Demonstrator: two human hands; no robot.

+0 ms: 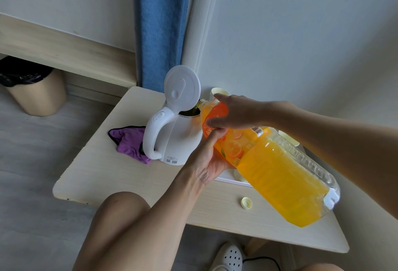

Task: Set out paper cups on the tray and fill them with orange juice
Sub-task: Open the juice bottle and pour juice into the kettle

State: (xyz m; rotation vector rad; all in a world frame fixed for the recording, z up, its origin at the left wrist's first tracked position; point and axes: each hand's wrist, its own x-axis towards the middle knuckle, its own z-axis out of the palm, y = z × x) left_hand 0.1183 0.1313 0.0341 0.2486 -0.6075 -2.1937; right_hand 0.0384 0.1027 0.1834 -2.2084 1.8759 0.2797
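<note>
While both hands carry the weight, start nearest: the yellow cap (246, 203) lies loose on the table (107, 173), back behind the grip and under the raised base of the orange juice bottle (280, 171). That bottle looks nearly full and is tipped neck-down.

Now the hold itself. The left hand (212, 158) cradles the label section from underneath, fingers curled up round it. The right hand (234, 112) clamps over the shoulder from above, thumb on the near side.

Directly below the grip, the white tray (232, 179) shows only an edge, with a paper cup largely hidden under the bottle. Just ahead of the fingers, the bottle's mouth (201, 103) sits at the open rim of the white kettle (176, 141), whose lid (183, 88) is flipped up. Whether juice is running, I can't make out. Beyond the right hand, another paper cup (218, 92) stands by the wall.

My read: juice is going into the kettle first, for easier pouring into the cups. To do it well, lift the base slowly and let the left hand act as the pivot. Hold the mouth inside the rim and clear of the lid, because a bottle this full is likely to glug and surge.
</note>
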